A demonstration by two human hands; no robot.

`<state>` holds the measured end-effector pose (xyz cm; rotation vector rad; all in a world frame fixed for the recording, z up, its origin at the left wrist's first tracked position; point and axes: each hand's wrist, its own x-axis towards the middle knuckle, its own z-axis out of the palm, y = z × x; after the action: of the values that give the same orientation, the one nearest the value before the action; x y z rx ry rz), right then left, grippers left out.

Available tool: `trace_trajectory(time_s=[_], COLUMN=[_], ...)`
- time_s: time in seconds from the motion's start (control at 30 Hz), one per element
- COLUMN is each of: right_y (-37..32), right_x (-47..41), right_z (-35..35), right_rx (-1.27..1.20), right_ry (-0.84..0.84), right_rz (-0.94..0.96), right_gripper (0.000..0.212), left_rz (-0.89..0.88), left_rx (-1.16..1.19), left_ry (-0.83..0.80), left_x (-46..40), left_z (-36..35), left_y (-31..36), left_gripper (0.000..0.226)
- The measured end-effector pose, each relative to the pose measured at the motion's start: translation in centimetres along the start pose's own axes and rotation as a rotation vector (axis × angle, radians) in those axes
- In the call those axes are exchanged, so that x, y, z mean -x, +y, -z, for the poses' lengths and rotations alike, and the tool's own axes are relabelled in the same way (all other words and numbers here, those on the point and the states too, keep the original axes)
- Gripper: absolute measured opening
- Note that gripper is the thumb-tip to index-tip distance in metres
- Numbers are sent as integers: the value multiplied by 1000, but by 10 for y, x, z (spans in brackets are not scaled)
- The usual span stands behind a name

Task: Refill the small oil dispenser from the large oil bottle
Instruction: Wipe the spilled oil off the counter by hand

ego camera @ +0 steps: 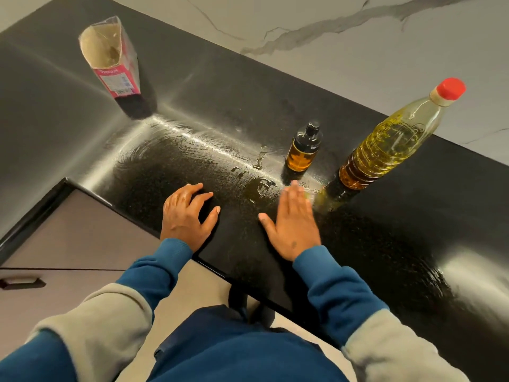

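Note:
A small dark glass oil dispenser (pixel 302 148) with a black pump top stands upright on the black countertop (pixel 209 106). To its right stands the large clear oil bottle (pixel 391 142) with a red cap on, holding yellow oil. My left hand (pixel 187 216) rests on the counter near its front edge, fingers loosely bent and holding nothing. My right hand (pixel 293 224) lies flat with straight fingers, its fingertips just short of the dispenser and left of the large bottle's base. Neither hand touches either bottle.
An opened pink and clear packet (pixel 113 64) stands at the back left of the counter. A smeared oily patch (pixel 259 188) glistens between my hands and the dispenser. Grey cabinet fronts (pixel 68 244) with a handle lie below left. A marble wall rises behind.

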<state>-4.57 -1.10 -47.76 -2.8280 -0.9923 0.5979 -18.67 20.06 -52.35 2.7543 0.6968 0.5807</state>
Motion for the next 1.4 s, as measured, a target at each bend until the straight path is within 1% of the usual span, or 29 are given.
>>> trace_trajectory(time_s=[0.07, 0.13, 0.2, 0.27, 0.4, 0.47, 0.5, 0.57, 0.67, 0.77, 0.87, 0.97, 1.03, 1.1, 1.17, 1.27, 1.33, 1.4], right_y=[-21, -33, -28, -12, 18, 12, 3, -23, -56, -58, -37, -22, -25, -39, -59, -77, -73, -60], right_x=[5, 18, 33, 42, 27, 6, -5, -20, -5, 25, 30, 5, -19, -39, -44, -20, 2, 14], right_z=[-7, -14, -18, -19, -6, 1, 3, 3, -9, -17, -13, -4, 1, 2, -3, -14, -17, -15], right_rx=[-7, 41, 96, 132, 152, 110, 86, 55, 53, 77, 131, 153, 120, 66, 56, 76, 94, 133], right_ry=[-23, -67, -83, -65, -18, -3, -5, -35, -71, -91, -62, -41, -32, -28, -29, -53, -77, -81], right_rz=[169, 337, 435, 427, 208, 132, 123, 178, 343, 451, 424, 293, 213, 181, 242, 414, 481, 488], right_gripper=[85, 82, 81, 83, 84, 82, 81, 81, 80, 82, 84, 85, 84, 83, 81, 81, 82, 83], left_rz=[-16, -22, -19, -15, -3, 5, 16, 71, 185, 205, 191, 183, 189, 195, 201, 213, 213, 215], left_rx=[-2, -1, -1, 2, 4, 2, 2, 7, 61, 95, 65, 32, 19, 13, 18, 49, 68, 81], left_ry=[12, 20, 18, 11, 8, 11, 14, 19, 22, -21, -68, -101, -115, -116, -118, -126, -128, -122], left_x=[1, 0, 0, 1, 1, 2, 1, 0, 0, -1, -1, -2, -2, -2, -2, -2, -2, -2], left_z=[0, 0, -1, -1, -1, 0, 1, 3, 8, 9, 7, 7, 7, 7, 7, 8, 8, 8], left_y=[0, 0, 0, -1, -1, 0, 1, 2, 4, 3, 1, 1, 2, 2, 2, 2, 1, 2], left_gripper=[42, 41, 40, 39, 40, 41, 42, 47, 58, 63, 64, 64, 63, 61, 59, 55, 53, 53])
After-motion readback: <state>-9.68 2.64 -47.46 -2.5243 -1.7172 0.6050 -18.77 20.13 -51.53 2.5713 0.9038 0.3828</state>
